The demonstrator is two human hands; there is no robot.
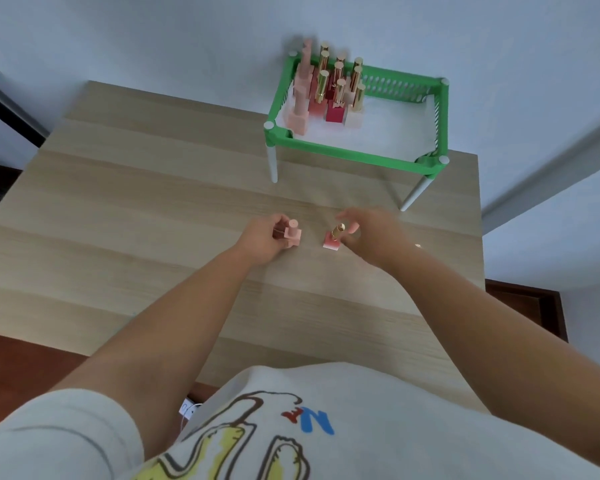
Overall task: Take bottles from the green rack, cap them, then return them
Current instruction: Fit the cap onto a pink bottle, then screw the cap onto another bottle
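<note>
Head view: both bottles sit on the table in front of the rack [357, 155]. Left hand [262, 240] grips the pink bottle [292, 234], standing straight. Right hand [368, 233] pinches the gold-capped bottle [334, 239], which leans toward it.

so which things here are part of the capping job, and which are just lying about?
Job:
green rack with bottles
pink-capped bottle, left hand grips it
gold-capped bottle, right hand at its cap

Just there:
wooden table
white cable at the table's near edge
</note>
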